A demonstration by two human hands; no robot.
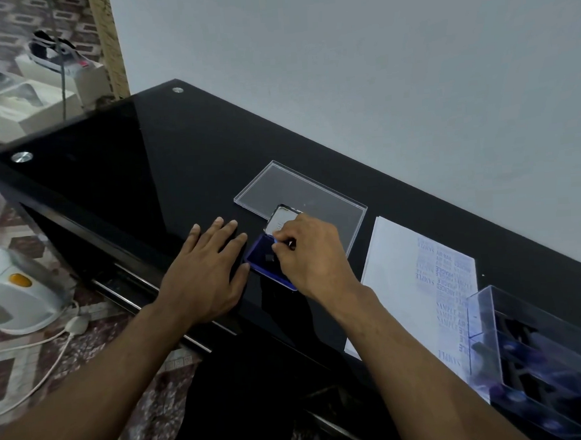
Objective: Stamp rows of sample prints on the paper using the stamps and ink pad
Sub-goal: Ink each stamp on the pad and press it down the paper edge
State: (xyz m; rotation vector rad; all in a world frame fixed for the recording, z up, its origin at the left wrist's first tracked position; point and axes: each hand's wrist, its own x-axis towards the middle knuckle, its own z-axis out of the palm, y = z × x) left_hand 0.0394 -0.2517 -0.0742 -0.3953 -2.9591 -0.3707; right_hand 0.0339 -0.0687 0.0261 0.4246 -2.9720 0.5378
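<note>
The blue ink pad [262, 260] lies open on the black glass table, its silver lid [280, 219] tilted up behind it. My right hand [310, 252] pinches a small stamp with curled fingers and holds it down over the pad; the stamp itself is mostly hidden. Flat on the table just left of the pad rests my left hand [205, 272], fingers straight, thumb beside the pad's edge. To the right lies the white paper [401, 281], covered with several rows of blue prints.
A clear plastic lid [301, 192] lies flat behind the ink pad. A clear box [535, 351] holding several stamps stands at the right, overlapping the paper. The table's front edge [143, 290] runs along the left; a white kettle [18, 291] and cord sit on the floor.
</note>
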